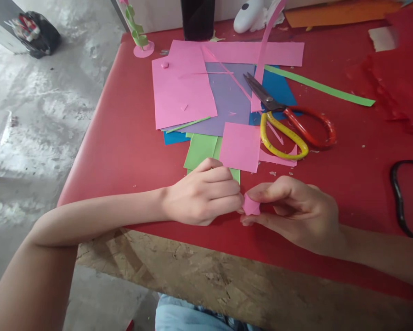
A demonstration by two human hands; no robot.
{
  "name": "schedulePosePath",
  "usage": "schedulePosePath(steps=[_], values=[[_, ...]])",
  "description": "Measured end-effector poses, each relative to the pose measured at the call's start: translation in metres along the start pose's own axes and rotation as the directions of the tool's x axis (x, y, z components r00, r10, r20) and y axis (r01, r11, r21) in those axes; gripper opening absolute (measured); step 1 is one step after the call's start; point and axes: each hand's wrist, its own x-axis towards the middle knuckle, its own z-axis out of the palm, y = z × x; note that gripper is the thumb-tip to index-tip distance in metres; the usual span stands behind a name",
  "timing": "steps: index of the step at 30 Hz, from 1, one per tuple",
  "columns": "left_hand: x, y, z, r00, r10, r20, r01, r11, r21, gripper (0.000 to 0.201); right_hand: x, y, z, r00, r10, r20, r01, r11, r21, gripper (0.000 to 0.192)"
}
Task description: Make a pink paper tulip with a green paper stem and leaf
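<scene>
Hands pinched a small pink paper piece (251, 205) at the table's near edge.
Left hand (202, 193) and right hand (296, 211) both closed fingertips on it; too crumpled to tell any long axis.

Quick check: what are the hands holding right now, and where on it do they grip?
Both hands pinch one small folded pink paper piece: the left hand at its left edge, the right hand by thumb and forefinger at its right side.
</scene>
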Motion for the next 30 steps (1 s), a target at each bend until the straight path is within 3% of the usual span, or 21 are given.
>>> schedulePosePath(steps=[6, 11, 15, 17, 23, 30], values=[[-0.001, 0.002, 0.006, 0.999, -0.049, -0.020, 0.047, 0.994, -0.098, 0.018, -0.001, -0.003, 0.003, 0.998, 0.056, 0.006, -0.056, 0.998, 0.034, 0.025], [0.003, -0.003, 0.001, 0.986, -0.161, 0.048, 0.167, 0.966, -0.196, 0.018, 0.012, -0.005, -0.001, 0.991, 0.131, 0.019, -0.132, 0.981, 0.139, 0.026], [0.006, -0.007, -0.007, 0.956, -0.253, 0.147, 0.291, 0.878, -0.380, 0.023, 0.018, -0.005, -0.008, 0.959, 0.155, 0.236, -0.240, 0.887, 0.394, 0.035], [0.006, -0.007, -0.008, 0.950, -0.259, 0.174, 0.310, 0.850, -0.426, 0.024, 0.018, -0.006, -0.010, 0.938, 0.168, 0.302, -0.287, 0.866, 0.409, 0.032], [0.005, -0.006, -0.008, 0.921, -0.373, 0.113, 0.388, 0.856, -0.341, 0.023, 0.014, -0.007, -0.011, 0.951, 0.236, 0.201, -0.298, 0.876, 0.380, 0.019], [0.007, -0.001, -0.010, 0.944, -0.298, 0.141, 0.326, 0.908, -0.262, 0.019, 0.020, -0.009, -0.008, 0.945, 0.262, 0.195, -0.320, 0.864, 0.390, 0.013]])
